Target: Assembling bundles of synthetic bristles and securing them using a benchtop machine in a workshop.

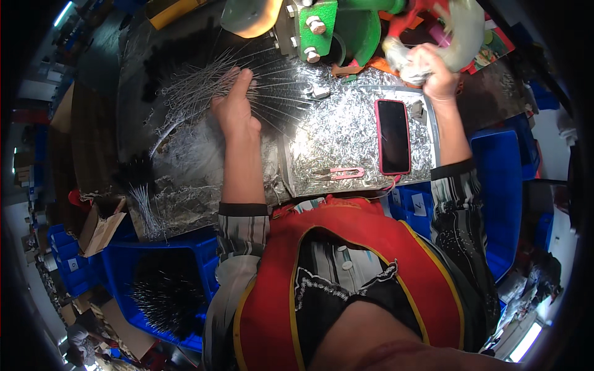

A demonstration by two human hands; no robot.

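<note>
- The left hand [235, 108] lies flat on a fan of thin metal wires [272, 93] spread over the bench [185, 167]; its fingers are close together and press on the strands, not closed round any of them.
- The right hand [433, 71] is raised by the green machine [334, 28] and is curled round a pale, whitish bundle [458, 31]; motion blur hides what exactly it is and how the fingers sit on it.
- As a judgement, the work is mid-way: many loose wires wait under the left hand, and another small bunch of wires [145, 210] lies at the bench's near left edge.
- A blue bin [124, 272] below the bench holds a dark, bristly heap [164, 297], which may be finished pieces, though I cannot tell for sure.
- The tray [359, 136] in front of the person is covered with short shiny offcuts, suggesting much cutting is done.
- On that tray lie pink snips [339, 174] and a phone [393, 136], both untouched and apart from either hand.
</note>
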